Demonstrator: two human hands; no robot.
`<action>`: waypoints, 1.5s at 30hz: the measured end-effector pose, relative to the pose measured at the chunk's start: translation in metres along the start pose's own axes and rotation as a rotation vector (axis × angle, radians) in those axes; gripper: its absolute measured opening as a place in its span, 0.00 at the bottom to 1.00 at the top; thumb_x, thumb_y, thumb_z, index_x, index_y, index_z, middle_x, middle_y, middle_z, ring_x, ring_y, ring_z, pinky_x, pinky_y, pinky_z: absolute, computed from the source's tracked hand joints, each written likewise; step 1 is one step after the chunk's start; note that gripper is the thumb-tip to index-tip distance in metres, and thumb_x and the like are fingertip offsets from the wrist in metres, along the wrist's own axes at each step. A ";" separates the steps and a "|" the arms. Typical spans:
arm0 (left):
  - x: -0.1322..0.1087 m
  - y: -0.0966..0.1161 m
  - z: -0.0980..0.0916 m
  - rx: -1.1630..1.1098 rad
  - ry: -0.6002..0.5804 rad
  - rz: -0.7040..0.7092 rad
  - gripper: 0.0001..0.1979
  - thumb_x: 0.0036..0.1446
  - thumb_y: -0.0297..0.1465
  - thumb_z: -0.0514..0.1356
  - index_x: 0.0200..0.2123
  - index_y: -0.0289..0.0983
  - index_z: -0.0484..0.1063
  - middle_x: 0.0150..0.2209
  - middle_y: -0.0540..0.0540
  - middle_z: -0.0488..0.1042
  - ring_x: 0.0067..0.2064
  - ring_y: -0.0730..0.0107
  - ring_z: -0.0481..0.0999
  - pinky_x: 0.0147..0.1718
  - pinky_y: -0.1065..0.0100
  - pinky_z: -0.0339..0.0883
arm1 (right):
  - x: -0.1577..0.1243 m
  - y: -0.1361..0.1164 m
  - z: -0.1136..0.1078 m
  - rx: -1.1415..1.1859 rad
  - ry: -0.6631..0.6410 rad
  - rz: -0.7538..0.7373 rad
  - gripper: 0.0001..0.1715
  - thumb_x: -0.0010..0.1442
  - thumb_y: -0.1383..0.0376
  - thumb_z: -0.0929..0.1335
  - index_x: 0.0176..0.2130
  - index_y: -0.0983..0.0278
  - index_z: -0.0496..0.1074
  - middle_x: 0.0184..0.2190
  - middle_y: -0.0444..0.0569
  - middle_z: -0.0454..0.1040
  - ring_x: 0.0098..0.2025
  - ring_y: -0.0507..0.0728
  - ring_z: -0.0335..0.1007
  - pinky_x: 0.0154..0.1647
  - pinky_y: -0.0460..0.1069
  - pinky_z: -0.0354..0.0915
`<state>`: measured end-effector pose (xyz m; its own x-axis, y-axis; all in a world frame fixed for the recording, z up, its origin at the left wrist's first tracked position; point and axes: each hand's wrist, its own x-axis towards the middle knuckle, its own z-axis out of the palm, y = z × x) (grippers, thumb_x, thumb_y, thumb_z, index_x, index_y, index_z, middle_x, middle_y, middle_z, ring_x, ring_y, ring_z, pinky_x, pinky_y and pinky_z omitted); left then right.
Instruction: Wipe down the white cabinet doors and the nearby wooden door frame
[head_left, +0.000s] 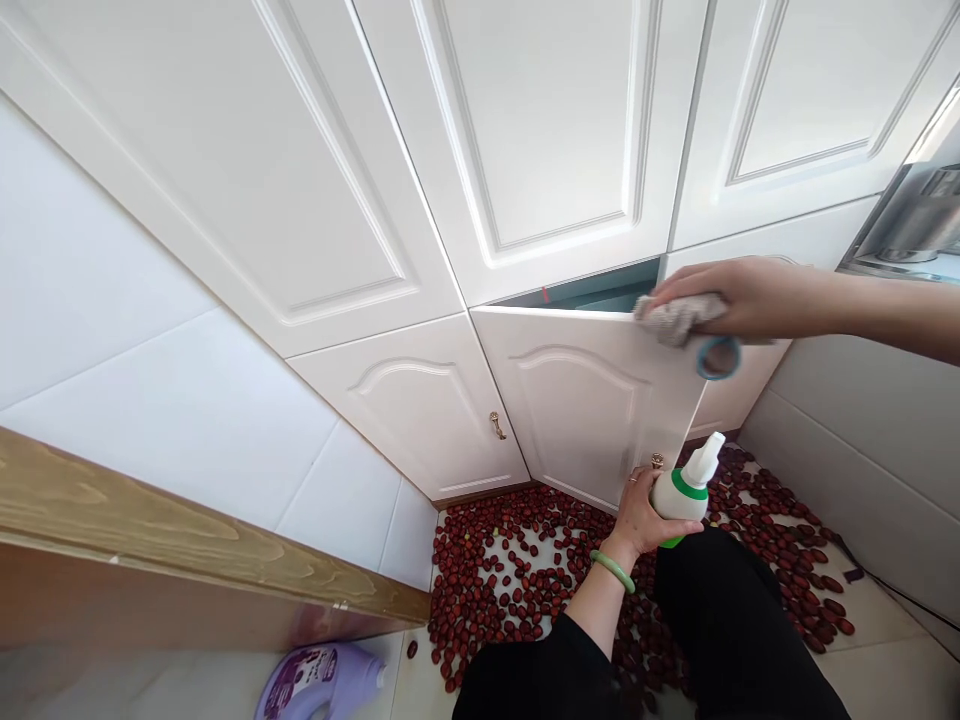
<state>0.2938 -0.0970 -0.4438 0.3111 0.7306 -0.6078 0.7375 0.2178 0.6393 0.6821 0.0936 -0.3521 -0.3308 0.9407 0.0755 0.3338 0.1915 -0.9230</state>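
My right hand [739, 297] reaches in from the right and presses a grey cloth [677, 317] with a blue loop against the top edge of a white lower cabinet door [592, 400], which stands ajar. My left hand [643, 512], with a green bangle on the wrist, is closed round a white spray bottle [686, 485] with a green collar, held low in front of that door near its brass handle.
Many red dates [510, 570] are spread over the tiled floor at the foot of the cabinets. Tall white cabinet doors [525, 130] rise above. A wooden ledge [187, 540] runs along the left, a purple detergent bottle [322, 682] below it. My dark-clad legs [720, 640] fill the bottom.
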 end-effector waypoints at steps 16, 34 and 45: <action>0.016 -0.002 -0.001 -0.027 0.041 -0.032 0.44 0.37 0.45 0.90 0.57 0.42 0.82 0.62 0.38 0.79 0.67 0.39 0.77 0.71 0.35 0.69 | -0.012 0.027 -0.006 0.239 0.063 -0.109 0.25 0.62 0.64 0.73 0.57 0.55 0.88 0.60 0.45 0.85 0.60 0.64 0.84 0.66 0.57 0.79; 0.054 0.012 0.001 -0.037 0.106 -0.095 0.46 0.37 0.47 0.88 0.58 0.40 0.79 0.63 0.37 0.79 0.67 0.38 0.78 0.72 0.41 0.67 | -0.059 0.225 0.285 0.756 0.159 0.688 0.53 0.49 0.64 0.78 0.73 0.63 0.73 0.76 0.63 0.72 0.77 0.74 0.71 0.83 0.64 0.64; 0.082 0.002 -0.003 -0.031 0.104 -0.149 0.51 0.35 0.55 0.87 0.59 0.41 0.79 0.61 0.40 0.82 0.64 0.41 0.80 0.68 0.43 0.73 | -0.050 0.241 0.328 0.937 0.248 0.550 0.35 0.49 0.66 0.74 0.58 0.62 0.75 0.53 0.53 0.85 0.53 0.64 0.83 0.64 0.59 0.78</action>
<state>0.3190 -0.0349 -0.4916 0.1349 0.7515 -0.6458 0.7514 0.3473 0.5611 0.4895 0.0013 -0.7015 -0.1227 0.8822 -0.4546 -0.4524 -0.4574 -0.7656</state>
